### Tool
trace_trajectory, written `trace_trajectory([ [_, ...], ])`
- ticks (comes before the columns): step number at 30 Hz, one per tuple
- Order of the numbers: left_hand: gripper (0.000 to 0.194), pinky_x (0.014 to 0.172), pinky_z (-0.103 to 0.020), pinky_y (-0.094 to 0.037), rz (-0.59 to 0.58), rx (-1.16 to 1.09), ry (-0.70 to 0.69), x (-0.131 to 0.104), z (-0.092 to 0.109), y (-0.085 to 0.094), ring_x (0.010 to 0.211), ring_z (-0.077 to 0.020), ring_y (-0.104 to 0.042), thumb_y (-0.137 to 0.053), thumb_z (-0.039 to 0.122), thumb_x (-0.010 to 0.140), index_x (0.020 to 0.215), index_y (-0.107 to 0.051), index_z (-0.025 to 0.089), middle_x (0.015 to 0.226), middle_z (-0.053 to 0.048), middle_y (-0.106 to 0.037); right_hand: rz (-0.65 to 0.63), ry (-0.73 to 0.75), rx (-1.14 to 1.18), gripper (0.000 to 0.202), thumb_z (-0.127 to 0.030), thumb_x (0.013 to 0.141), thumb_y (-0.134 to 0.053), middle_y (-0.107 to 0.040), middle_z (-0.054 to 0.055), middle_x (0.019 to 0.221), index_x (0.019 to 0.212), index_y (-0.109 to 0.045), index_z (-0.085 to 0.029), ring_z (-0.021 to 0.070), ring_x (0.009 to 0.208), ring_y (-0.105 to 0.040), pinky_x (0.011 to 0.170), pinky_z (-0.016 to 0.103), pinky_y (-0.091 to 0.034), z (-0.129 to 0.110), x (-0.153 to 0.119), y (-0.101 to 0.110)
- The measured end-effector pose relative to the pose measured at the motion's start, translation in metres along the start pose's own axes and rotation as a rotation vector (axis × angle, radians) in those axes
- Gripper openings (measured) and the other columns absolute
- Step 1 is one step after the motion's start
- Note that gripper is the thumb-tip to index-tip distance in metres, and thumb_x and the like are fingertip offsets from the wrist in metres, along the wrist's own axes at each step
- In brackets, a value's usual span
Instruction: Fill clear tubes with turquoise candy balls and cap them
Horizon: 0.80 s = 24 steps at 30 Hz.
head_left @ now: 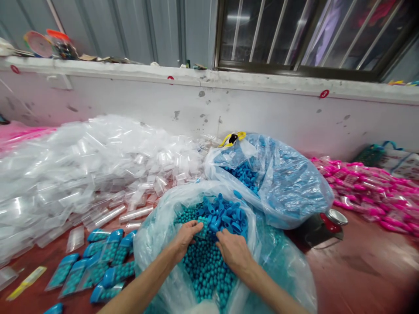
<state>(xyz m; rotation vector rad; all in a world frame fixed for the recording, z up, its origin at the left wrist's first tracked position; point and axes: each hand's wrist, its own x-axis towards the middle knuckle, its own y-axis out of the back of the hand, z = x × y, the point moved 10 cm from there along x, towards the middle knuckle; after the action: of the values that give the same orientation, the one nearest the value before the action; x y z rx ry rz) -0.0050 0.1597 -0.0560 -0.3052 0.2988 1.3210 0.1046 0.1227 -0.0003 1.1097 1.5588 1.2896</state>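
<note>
Where the wall [140, 96] runs behind, a heap of clear packs [81, 165] lies left | open bag [153, 231] below, holding teal beads [209, 270] and blue caps [229, 216] | left hand [185, 239], right hand [235, 253] — fingers bent among them, grips unclear

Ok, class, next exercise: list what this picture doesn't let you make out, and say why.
Head view, all:
- What the right hand may grip: hidden behind its own fingers.
- Near end of the front bag: cut off by the bottom edge.
- Far end of the pink heap: cut off by the right edge.
- Small items on the ledge: too small and blurred.
</note>
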Motion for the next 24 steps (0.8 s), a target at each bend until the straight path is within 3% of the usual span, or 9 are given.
trace_trajectory([
  [2, 0.026, 0.056, -0.022, -0.028, -0.001, 0.03, -0.017, -0.007, 0.002, -0.001, 0.06, -0.0106, -0.044, -0.058, 0.042, 0.064, 0.067, -0.049, 0.017, 0.057, 0.006, -0.047, 0.085, 0.053, 0.147, 0.022, -0.022, 0.084, -0.041, -0.058, 0.006, 0.098, 0.102, -0.054, -0.022, 0.0176, 0.082, -0.059, 0.066, 0.025, -0.044, -0.005, 0.006, 0.019],
  [4, 0.025, 0.055, -0.022, -0.026, -0.038, 0.052, -0.038, -0.013, 0.002, -0.007, 0.057, -0.0091, -0.041, -0.061, 0.038, 0.062, 0.065, -0.049, 0.017, 0.055, 0.007, -0.044, 0.087, 0.164, 0.348, 0.025, -0.021, 0.081, -0.047, -0.056, 0.003, 0.101, 0.106, -0.052, -0.023, 0.0156, 0.087, -0.056, 0.071, 0.023, -0.042, -0.015, 0.011, 0.027],
  [7, 0.027, 0.051, -0.021, -0.026, -0.141, 0.072, -0.041, -0.019, -0.003, -0.02, 0.052, -0.0072, -0.038, -0.064, 0.038, 0.058, 0.063, -0.049, 0.016, 0.053, 0.008, -0.041, -0.093, 0.217, 0.645, 0.021, -0.019, 0.075, -0.053, -0.056, -0.003, 0.079, 0.095, -0.054, -0.021, 0.011, 0.069, -0.054, 0.061, 0.019, -0.041, -0.021, 0.014, 0.01],
  [11, 0.034, 0.043, -0.02, -0.025, -0.266, 0.123, 0.017, -0.026, -0.018, -0.031, 0.042, -0.0069, -0.041, -0.059, 0.048, 0.062, 0.067, -0.048, 0.017, 0.049, 0.007, -0.045, -0.287, 0.074, 0.802, 0.01, -0.021, 0.076, -0.05, -0.043, -0.008, 0.054, 0.085, -0.053, -0.019, 0.0071, 0.044, -0.042, 0.042, 0.016, -0.032, -0.004, 0.006, -0.021],
  [15, 0.04, 0.04, -0.019, -0.03, -0.316, 0.034, 0.048, -0.033, -0.027, -0.033, 0.042, -0.0081, -0.048, -0.055, 0.055, 0.065, 0.073, -0.047, 0.016, 0.052, 0.005, -0.051, -0.236, 0.152, 0.639, 0.012, -0.012, 0.073, -0.046, -0.052, -0.006, 0.059, 0.074, -0.057, -0.018, 0.0087, 0.054, -0.049, 0.052, 0.018, -0.035, 0.006, -0.01, -0.013],
  [18, 0.039, 0.042, -0.02, -0.037, -0.331, -0.111, 0.075, -0.037, -0.031, -0.031, 0.049, -0.0106, -0.054, -0.057, 0.052, 0.067, 0.079, -0.047, 0.016, 0.059, 0.002, -0.055, -0.223, 0.198, 0.402, 0.012, -0.015, 0.075, -0.049, -0.061, -0.002, 0.071, 0.073, -0.06, -0.019, 0.013, 0.07, -0.055, 0.061, 0.021, -0.037, 0.007, -0.018, -0.006],
  [22, 0.038, 0.038, -0.018, -0.036, -0.385, -0.225, 0.09, -0.039, -0.032, -0.035, 0.048, -0.0106, -0.057, -0.06, 0.047, 0.067, 0.085, -0.046, 0.017, 0.067, 0.0, -0.058, -0.083, 0.083, 0.111, 0.015, -0.024, 0.08, -0.048, -0.062, 0.003, 0.089, 0.092, -0.058, -0.021, 0.0172, 0.084, -0.058, 0.068, 0.024, -0.04, 0.003, 0.001, 0.001],
  [24, 0.038, 0.038, -0.016, -0.035, -0.387, -0.244, 0.082, -0.039, -0.031, -0.035, 0.047, -0.0093, -0.056, -0.063, 0.045, 0.065, 0.086, -0.047, 0.017, 0.067, 0.0, -0.058, -0.059, 0.026, -0.04, 0.017, -0.025, 0.082, -0.048, -0.06, 0.007, 0.096, 0.096, -0.055, -0.02, 0.0178, 0.081, -0.06, 0.064, 0.024, -0.041, -0.002, 0.015, -0.005],
])
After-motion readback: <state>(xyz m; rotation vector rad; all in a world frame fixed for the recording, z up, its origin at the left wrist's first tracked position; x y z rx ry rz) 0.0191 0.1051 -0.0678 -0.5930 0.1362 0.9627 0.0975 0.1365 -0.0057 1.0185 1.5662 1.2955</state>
